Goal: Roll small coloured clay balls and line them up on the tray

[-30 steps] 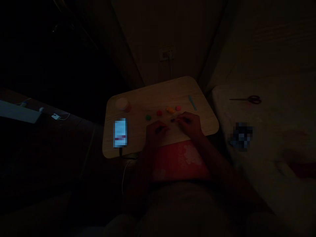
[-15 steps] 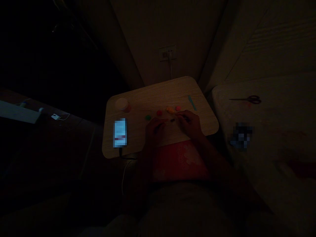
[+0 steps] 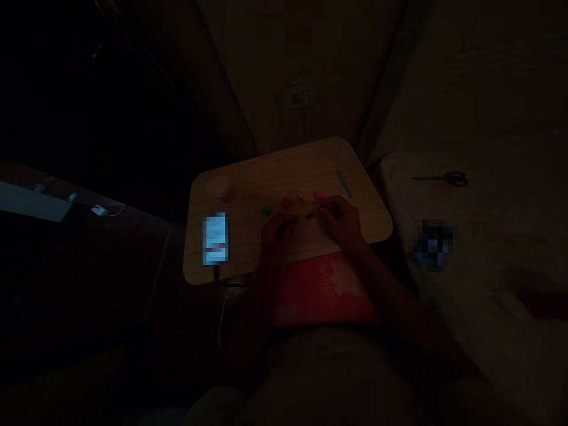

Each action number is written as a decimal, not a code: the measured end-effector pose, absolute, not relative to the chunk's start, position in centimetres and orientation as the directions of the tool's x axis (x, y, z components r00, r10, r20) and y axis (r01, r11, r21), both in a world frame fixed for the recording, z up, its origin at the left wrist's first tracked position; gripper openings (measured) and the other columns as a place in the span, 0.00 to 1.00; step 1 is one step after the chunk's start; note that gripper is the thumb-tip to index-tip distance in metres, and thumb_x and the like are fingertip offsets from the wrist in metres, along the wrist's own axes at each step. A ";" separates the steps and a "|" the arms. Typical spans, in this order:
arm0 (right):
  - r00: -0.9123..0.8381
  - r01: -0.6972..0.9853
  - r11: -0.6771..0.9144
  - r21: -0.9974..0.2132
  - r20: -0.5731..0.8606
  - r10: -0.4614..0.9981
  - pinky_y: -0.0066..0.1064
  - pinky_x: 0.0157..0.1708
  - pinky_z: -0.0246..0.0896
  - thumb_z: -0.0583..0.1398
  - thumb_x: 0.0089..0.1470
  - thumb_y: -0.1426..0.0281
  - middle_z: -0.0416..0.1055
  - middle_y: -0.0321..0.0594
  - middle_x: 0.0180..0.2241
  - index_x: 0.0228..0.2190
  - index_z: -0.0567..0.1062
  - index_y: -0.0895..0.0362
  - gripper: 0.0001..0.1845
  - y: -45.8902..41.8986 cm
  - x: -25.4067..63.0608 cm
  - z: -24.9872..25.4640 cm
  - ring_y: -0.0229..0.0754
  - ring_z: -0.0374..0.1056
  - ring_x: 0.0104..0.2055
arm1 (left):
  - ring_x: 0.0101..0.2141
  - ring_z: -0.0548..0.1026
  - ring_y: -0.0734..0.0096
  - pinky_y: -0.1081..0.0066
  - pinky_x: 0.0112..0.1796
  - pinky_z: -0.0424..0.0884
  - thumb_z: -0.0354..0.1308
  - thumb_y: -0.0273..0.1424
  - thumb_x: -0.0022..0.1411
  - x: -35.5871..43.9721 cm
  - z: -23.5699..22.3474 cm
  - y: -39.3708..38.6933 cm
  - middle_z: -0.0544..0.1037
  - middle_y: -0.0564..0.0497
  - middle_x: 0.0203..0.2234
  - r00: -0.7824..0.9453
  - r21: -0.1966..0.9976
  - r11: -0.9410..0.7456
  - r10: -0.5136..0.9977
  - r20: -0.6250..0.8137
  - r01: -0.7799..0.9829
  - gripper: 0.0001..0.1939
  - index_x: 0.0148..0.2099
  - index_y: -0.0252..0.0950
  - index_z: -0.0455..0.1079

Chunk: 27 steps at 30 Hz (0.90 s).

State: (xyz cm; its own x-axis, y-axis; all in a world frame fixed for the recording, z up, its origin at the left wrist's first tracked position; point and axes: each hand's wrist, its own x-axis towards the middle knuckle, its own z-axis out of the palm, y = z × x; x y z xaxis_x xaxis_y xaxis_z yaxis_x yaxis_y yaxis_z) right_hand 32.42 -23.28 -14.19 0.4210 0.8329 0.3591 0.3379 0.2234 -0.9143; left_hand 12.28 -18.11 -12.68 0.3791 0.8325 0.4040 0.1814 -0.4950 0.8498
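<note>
The picture is very dark. My left hand (image 3: 278,232) is over the front part of a small wooden table, its fingers stretched loosely to the right and apparently holding nothing. Across from it, my right hand (image 3: 341,220) has its fingertips pinched together; whatever is in them is too dark to make out. Between the hands lies a small dark piece (image 3: 309,216). Just beyond them is a row of small soft-looking lumps: a green one (image 3: 266,210), a red one (image 3: 286,202), a yellow-orange one (image 3: 305,197) and a pink one (image 3: 320,194), nearest my right hand.
On the table (image 3: 252,171) are a lidded tub (image 3: 219,188), a lit phone (image 3: 215,239) with a cable, and a teal strip (image 3: 345,184). Scissors (image 3: 444,178) lie on the pale surface to the right. A wall socket (image 3: 302,96) holds a plug.
My right hand's fingertips have drawn back slightly to the right, and my left fingers have curled in a little. The view is dimmer. The lumps stay put.
</note>
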 end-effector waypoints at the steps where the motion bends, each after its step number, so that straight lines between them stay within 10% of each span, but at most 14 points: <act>1: 0.415 0.340 0.225 -0.913 0.360 0.835 0.34 0.34 0.70 0.64 0.59 0.64 0.81 0.40 0.35 0.40 0.79 0.54 0.09 -23.3 32.4 -14.2 0.43 0.75 0.34 | 0.41 0.81 0.65 0.66 0.45 0.76 0.62 0.32 0.67 12.3 -12.7 -18.1 0.84 0.47 0.38 0.385 0.847 -0.500 0.829 0.406 0.184 0.07 0.43 0.37 0.81; 27: 0.339 0.387 0.210 -0.898 0.350 0.873 0.31 0.28 0.56 0.59 0.62 0.63 0.71 0.36 0.23 0.26 0.76 0.55 0.14 -23.5 32.4 -12.8 0.39 0.65 0.26 | 0.32 0.77 0.67 0.68 0.37 0.73 0.62 0.34 0.67 12.1 -11.7 -18.2 0.80 0.50 0.28 0.437 0.824 -0.527 0.804 0.404 0.208 0.10 0.32 0.36 0.79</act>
State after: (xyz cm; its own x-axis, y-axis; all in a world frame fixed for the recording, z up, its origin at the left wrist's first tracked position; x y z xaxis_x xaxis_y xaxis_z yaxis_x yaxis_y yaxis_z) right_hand 32.35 -23.52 -12.82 0.3388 0.8733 0.3499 0.3871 0.2096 -0.8979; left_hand 12.15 -18.22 -11.72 0.4366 0.8039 0.4039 0.2085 -0.5271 0.8238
